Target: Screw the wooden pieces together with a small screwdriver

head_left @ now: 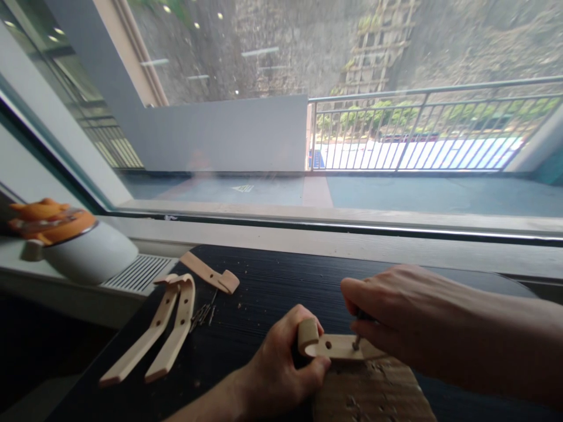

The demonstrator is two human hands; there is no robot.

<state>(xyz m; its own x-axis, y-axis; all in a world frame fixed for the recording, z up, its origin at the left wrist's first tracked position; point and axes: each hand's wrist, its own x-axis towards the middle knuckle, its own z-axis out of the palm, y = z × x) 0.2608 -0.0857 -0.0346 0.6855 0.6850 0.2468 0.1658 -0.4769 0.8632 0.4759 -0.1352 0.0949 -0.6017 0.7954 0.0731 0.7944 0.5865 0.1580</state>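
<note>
L hand pinches the curled end of a pale hook-shaped wooden strip at the far edge of a rough brown wood block; R hand is closed round a thin grey metal tool w/ its tip at the strip. Off left on the black wood-grain table: 2 more pale curled wooden strips, small thin metal pieces just beside 'em, & a similar third strip beyond.

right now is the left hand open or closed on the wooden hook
Closed: the left hand pinches the wooden hook, thumb in front, fingers behind.
</note>
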